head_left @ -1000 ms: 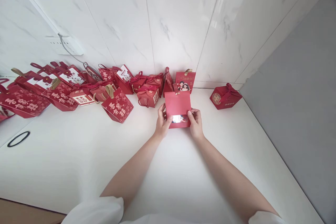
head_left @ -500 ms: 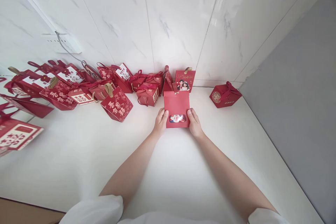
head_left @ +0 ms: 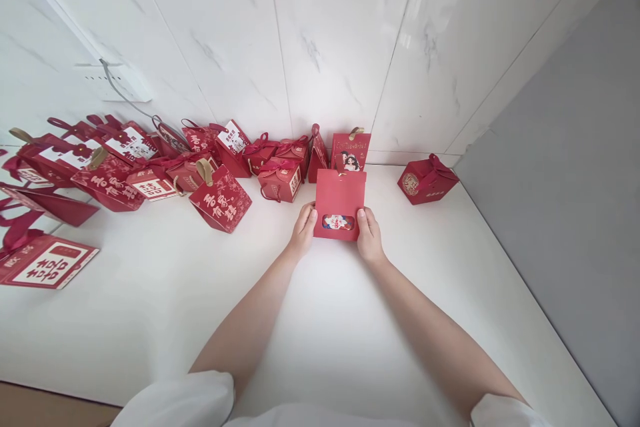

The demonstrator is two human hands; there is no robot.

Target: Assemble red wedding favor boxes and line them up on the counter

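Note:
Between my two hands is a red gift box (head_left: 340,193) with a small clear window low on its facing side, through which colourful wrapped contents show. My left hand (head_left: 303,228) grips its left edge, thumb on the front. On the right edge, my right hand (head_left: 369,233) has the same hold; the fingers behind the box are hidden. Just behind it stands a red box with a cartoon couple (head_left: 351,150) and a gold loop, its lower part covered. A narrow red box (head_left: 318,157) is to the left of that one.
Several red gift boxes with ribbons crowd the left along the tiled wall (head_left: 330,40), the nearest being a patterned box (head_left: 221,200). One ribboned box (head_left: 428,180) sits alone at right by a grey panel (head_left: 560,180). A socket (head_left: 113,83) with a cable is on the wall.
The held box has tilted so that its front faces me more and its top edge is slightly higher. Both hands keep their grip. My view has shifted a little.

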